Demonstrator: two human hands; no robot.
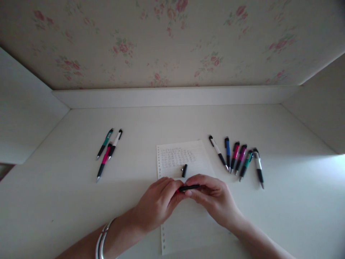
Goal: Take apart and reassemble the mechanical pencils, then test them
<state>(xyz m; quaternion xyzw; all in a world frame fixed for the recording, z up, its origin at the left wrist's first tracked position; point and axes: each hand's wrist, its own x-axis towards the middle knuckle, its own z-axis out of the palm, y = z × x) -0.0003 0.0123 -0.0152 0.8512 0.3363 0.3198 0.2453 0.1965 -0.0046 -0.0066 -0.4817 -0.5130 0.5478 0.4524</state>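
Both my hands meet over a sheet of lined paper (188, 223) in front of me. My left hand (157, 203) pinches the pink end of a pen (189, 187), and my right hand (212, 198) grips its black end. The pen lies level between my fingertips. A small black pen piece (184, 170) rests on the paper just beyond my fingers, below some handwriting (176, 157). A silver bangle (101, 241) sits on my left wrist.
Three pens (107, 149) lie on the white desk (67, 187) at the left. Several pens (239, 160) lie in a row at the right. A raised ledge (172, 96) and floral wallpaper close the back; side panels flank the desk.
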